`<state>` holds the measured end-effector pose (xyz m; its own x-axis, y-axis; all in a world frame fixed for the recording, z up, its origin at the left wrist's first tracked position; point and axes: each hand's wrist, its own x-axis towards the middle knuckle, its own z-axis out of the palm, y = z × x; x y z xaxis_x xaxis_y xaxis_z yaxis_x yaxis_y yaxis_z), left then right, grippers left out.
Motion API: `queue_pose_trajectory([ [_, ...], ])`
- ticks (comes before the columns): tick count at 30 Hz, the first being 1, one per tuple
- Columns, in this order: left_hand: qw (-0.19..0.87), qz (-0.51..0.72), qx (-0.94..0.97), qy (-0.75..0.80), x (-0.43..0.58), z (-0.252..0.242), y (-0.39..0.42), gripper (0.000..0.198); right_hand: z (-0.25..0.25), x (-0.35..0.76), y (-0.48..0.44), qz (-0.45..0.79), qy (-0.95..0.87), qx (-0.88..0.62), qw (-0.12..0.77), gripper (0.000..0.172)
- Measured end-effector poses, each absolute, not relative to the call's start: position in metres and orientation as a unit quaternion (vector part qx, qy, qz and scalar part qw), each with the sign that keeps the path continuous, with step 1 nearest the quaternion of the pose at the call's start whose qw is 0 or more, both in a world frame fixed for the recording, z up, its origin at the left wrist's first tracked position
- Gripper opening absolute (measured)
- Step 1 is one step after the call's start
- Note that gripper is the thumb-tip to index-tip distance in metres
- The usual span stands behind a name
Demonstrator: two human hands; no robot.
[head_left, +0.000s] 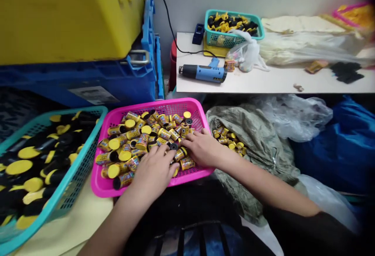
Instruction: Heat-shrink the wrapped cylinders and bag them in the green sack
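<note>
A pink plastic basket [101,183] in front of me holds many small yellow printed cylinders [142,142] with yellow or black ends, lying in all directions. My left hand [154,170] rests palm down on the cylinders at the basket's near side, its fingers stretched out and apart. Over the right side of the same pile, my right hand [203,146] lies with its fingers spread and slightly bent, touching cylinders. Neither hand visibly grips one. Under the palms, the view is blocked.
At left stands a teal basket [88,140] of black-and-yellow pieces, below stacked blue crates [129,82]. A woven sack [260,146] with more cylinders lies right. The white shelf [263,86] carries a blue heat gun [205,73], plastic bags and a teal basket [260,27] of parts.
</note>
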<state>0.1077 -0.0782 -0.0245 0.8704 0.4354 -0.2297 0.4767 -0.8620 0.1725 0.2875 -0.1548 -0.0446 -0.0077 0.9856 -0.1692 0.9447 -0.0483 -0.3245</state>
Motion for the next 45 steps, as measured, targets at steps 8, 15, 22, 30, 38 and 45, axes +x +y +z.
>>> queue_pose_trajectory([
  [8,0.115,-0.148,0.940,0.285,0.099,-0.021,-0.068,0.035,-0.038,0.297,-0.169,0.255,-0.639,-0.703,0.178,0.025],
  [15,0.133,-0.156,0.940,0.272,0.096,-0.021,-0.060,0.031,-0.040,0.312,-0.221,0.271,-0.524,-0.658,0.468,0.040],
  [22,0.110,-0.131,0.962,0.214,0.099,-0.029,-0.065,0.021,-0.046,0.307,-0.241,0.217,-0.440,-0.690,0.531,0.041],
  [30,0.304,0.042,0.922,0.237,0.090,-0.012,-0.066,0.022,-0.078,0.359,-0.278,0.081,-0.275,-0.833,0.473,0.053],
  [38,0.455,0.109,0.827,0.311,0.104,-0.002,-0.085,0.030,-0.037,0.284,-0.240,0.163,-0.427,-0.741,0.492,0.039],
  [45,0.384,0.129,0.884,0.235,0.106,0.003,-0.075,0.033,-0.027,0.284,-0.242,0.143,-0.468,-0.671,0.556,0.028],
])
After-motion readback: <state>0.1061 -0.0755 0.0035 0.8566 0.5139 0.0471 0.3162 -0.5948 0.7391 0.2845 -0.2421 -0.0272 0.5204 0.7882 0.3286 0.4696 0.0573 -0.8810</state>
